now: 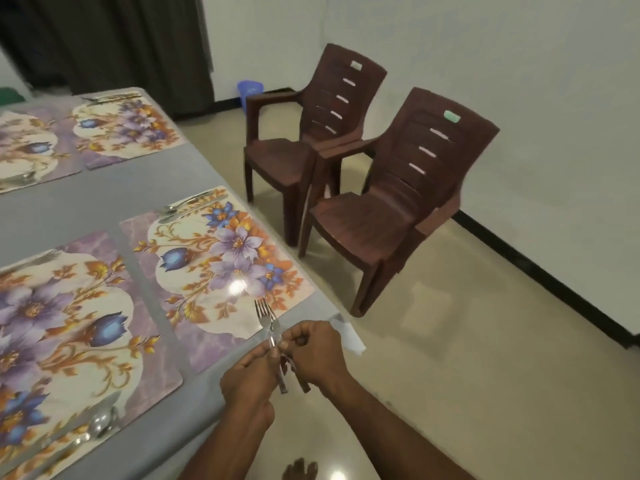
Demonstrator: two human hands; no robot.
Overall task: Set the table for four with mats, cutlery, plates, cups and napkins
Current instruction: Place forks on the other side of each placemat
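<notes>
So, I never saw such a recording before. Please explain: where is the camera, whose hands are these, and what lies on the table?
There is no robot. A person wears the camera on the head, so it looks down at their own arms. The left hand and right hand together hold a fork and other cutlery at the table corner. On the grey table lie flowered mats, some already with cutlery. Two brown chairs stand by the wall.

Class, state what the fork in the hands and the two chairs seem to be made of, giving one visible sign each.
Fork: probably polished steel; silvery, reflective tines.
Chairs: likely moulded plastic, matt brown; one-piece slatted backs and ribbed seats.
</notes>
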